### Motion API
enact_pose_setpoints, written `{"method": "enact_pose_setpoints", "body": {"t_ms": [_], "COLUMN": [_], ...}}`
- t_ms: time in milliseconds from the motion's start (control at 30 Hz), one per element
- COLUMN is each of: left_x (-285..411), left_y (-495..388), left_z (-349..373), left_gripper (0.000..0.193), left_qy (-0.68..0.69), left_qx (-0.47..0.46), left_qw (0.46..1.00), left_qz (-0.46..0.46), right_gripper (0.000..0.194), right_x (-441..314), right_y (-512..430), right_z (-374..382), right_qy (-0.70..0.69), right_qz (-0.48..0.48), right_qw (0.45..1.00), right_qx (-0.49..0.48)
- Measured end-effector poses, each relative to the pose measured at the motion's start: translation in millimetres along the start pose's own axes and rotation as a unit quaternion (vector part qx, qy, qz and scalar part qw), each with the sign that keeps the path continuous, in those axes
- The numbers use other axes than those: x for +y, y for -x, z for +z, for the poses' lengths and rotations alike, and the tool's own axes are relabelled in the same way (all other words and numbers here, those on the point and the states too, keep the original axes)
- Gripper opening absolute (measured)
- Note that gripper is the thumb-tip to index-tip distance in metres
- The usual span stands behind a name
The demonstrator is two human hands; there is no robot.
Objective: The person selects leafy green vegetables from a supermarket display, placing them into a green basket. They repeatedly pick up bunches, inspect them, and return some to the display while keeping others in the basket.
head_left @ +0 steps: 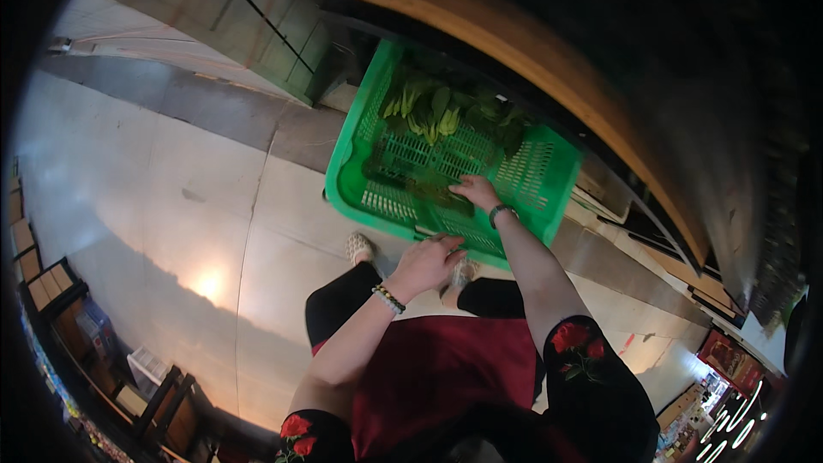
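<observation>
A green plastic crate (350, 206) with slotted sides stands before me, partly beneath a wood-edged display stand. Leafy green vegetables with pale stems (443, 121) lie at its far side. My right hand (477, 191), with a dark band at the wrist, reaches inside over the near part of the crate; thin greenish-brown scraps show beside the fingertips, and whether it pinches any is unclear. Close to the crate's near rim is my left hand (429, 262), wearing a beaded bracelet, its fingers curved and nothing visible in them.
The display stand's wooden edge (553, 71) overhangs the crate's far right side. My shoes (359, 247) are by the near rim on the pale tiled floor (193, 206). A white plastic basket (149, 365) and shelves with goods stand at the lower left.
</observation>
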State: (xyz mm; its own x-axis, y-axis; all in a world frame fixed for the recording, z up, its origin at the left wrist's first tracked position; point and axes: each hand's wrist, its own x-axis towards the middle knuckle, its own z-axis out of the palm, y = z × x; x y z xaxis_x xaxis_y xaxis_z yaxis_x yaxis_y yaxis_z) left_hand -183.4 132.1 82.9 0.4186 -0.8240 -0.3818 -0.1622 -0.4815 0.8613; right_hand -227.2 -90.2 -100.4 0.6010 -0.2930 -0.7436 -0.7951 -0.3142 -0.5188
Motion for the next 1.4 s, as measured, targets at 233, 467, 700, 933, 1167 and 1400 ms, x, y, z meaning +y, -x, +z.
{"method": "enact_pose_setpoints", "body": {"t_ms": [233, 467, 700, 933, 1167, 1400], "left_x": [-53, -75, -85, -79, -82, -86], "left_y": [-60, -88, -101, -95, -85, -87], "left_z": [-47, -94, -106, -90, -102, -111], "left_gripper": [0.022, 0.023, 0.023, 0.055, 0.047, 0.051], "left_qy": [0.279, 0.441, 0.684, 0.596, 0.631, 0.659], "left_qx": [0.163, 0.199, 0.118, 0.175, 0.082, 0.153], "left_qw": [0.945, 0.873, 0.72, 0.778, 0.769, 0.733], "left_qz": [0.055, 0.062, 0.007, -0.092, 0.057, 0.065], "right_gripper": [0.115, 0.073, 0.039, 0.045, 0.064, 0.061], "right_x": [11, 42, 18, -88, -89, -21], "right_y": [-214, -254, -159, -14, -52, -194], "right_z": [25, 25, -11, -27, -34, 88], "right_qy": [-0.134, -0.161, -0.541, -0.502, -0.255, 0.363], "right_qz": [-0.038, 0.002, 0.058, -0.085, -0.126, -0.083], "right_qw": [0.965, 0.961, 0.835, 0.836, 0.914, 0.913], "right_qx": [0.22, 0.225, -0.08, -0.204, -0.288, 0.165]}}
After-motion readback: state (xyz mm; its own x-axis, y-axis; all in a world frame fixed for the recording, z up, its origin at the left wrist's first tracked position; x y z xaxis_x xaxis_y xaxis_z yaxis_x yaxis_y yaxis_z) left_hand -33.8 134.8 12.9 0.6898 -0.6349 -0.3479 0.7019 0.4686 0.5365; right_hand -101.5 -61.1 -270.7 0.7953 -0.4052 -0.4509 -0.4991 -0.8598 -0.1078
